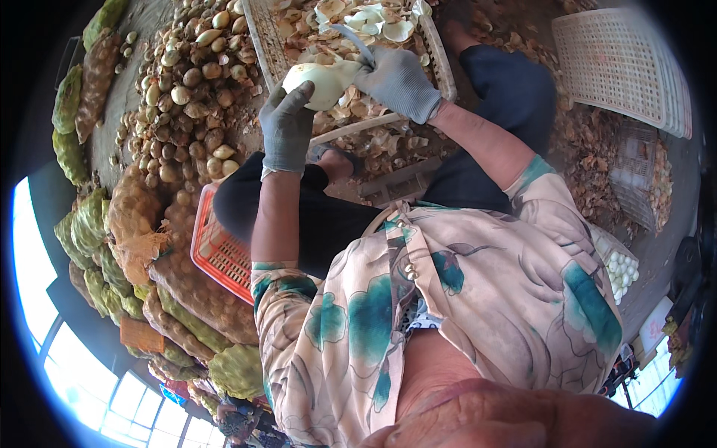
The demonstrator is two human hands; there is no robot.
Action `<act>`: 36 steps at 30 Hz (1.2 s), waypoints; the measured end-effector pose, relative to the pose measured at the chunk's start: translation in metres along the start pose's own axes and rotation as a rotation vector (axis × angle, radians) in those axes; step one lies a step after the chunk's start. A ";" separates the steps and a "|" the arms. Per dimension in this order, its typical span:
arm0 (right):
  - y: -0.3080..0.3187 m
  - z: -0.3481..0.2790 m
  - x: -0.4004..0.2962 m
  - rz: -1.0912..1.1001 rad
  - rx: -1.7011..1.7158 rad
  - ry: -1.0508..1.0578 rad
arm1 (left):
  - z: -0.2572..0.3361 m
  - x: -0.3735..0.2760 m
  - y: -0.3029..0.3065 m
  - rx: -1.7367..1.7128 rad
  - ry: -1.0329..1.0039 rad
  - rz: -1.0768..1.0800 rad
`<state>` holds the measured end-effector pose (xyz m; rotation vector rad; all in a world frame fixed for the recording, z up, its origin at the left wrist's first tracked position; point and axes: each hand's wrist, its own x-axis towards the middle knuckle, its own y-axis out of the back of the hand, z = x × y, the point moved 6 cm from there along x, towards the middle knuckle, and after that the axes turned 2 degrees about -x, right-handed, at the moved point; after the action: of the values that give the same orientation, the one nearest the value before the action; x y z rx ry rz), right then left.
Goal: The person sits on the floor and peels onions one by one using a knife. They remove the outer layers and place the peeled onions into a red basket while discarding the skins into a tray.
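My left hand (288,126), in a grey coated work glove, grips a pale, mostly peeled onion (316,84), thumb across its near side. My right hand (395,81), gloved alike, holds a small knife (354,40) with its curved blade pointing up and away to the left. The right fingers meet the onion's drawn-out neck or loose skin (345,71); which of the two I cannot tell. The knife's handle is hidden in my fist. Beneath both hands lies a plastic crate (442,61) holding onion skins (386,25).
A heap of unpeeled onions (190,101) spreads to the left. Filled mesh sacks (134,218) and a red plastic basket (224,246) are at my left side. On the right are white crates (622,67), scattered skins (594,162) and a container of peeled onions (619,269).
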<state>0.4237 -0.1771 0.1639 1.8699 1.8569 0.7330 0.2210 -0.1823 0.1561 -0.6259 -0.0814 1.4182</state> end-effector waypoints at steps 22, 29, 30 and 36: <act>-0.004 -0.029 -0.020 0.016 -0.456 0.629 | 0.000 0.007 0.009 0.046 -0.002 0.078; -0.011 -0.028 -0.023 0.024 -0.600 0.593 | -0.003 0.006 0.007 0.058 0.023 0.094; -0.013 -0.022 -0.022 -0.002 -0.458 0.517 | -0.002 0.007 0.006 0.068 0.020 0.093; -0.023 -0.002 -0.024 -0.564 0.674 -0.425 | 0.001 0.001 -0.006 0.087 0.014 0.039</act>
<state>0.4049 -0.2006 0.1496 1.5081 2.3107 -0.4970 0.2260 -0.1809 0.1594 -0.5679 0.0038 1.4467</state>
